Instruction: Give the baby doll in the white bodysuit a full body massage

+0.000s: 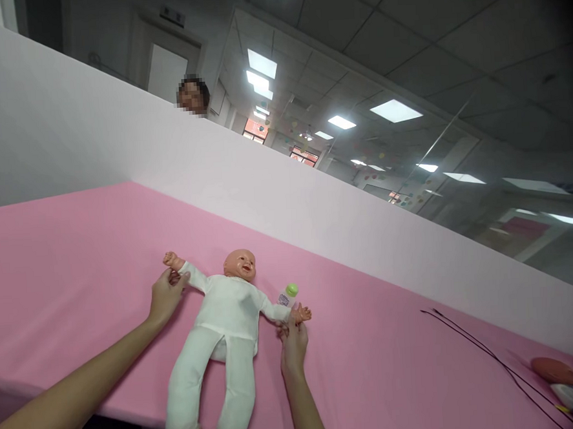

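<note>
A baby doll [229, 308] in a white cloth top and trousers lies on its back on the pink padded table [373, 364], arms spread wide. My left hand [168, 293] pinches the doll's sleeve cuff at the wrist on the left side. On the other side, my right hand [293, 343] grips the cuff just below the doll's open hand. Beside that sleeve lies a small clear bottle [289, 294] with a green cap, partly behind the doll's arm. The doll's feet run out of the bottom of the view.
Behind the table rises a low white partition [275, 189]. A person's head [193, 95] shows above it. Two thin dark cords [479, 345] lie at the right, near an orange-brown and white object [568, 382] that I cannot make out. The table's front edge [75, 405] is at lower left.
</note>
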`<state>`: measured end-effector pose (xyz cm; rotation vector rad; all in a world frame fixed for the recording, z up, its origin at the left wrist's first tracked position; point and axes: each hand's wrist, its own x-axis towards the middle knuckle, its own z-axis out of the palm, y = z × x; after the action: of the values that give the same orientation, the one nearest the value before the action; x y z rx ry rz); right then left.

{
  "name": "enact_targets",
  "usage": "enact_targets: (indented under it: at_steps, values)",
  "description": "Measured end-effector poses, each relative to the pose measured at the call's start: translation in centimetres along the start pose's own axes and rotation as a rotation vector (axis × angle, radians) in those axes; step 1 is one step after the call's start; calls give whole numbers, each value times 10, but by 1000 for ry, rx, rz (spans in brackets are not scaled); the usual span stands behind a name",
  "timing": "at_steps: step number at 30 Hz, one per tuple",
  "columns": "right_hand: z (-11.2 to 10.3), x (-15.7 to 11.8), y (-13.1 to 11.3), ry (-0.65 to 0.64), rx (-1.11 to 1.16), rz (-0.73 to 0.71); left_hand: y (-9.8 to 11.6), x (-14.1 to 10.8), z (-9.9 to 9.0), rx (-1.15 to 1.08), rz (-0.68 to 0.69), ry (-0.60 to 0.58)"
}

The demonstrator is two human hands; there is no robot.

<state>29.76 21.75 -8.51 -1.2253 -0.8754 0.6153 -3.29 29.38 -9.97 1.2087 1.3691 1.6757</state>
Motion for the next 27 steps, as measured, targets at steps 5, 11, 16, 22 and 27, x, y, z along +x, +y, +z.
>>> enact_targets:
  at_steps: [5,11,16,22,27]
  values:
    - [5,-13,-6,-147,-175,-152,5,-11,1,202,374,-224]
    - [10,-24,-2,-545,-563,-770,6,-21,4,344,921,-475]
    - [13,-24,2,-458,-464,-615,5,-21,5,302,777,-432]
    - [5,-6,4,-59,-28,35,4,-9,3,-26,108,-117]
    - [-1,1,0,12,106,139,0,-2,1,-138,-72,18]
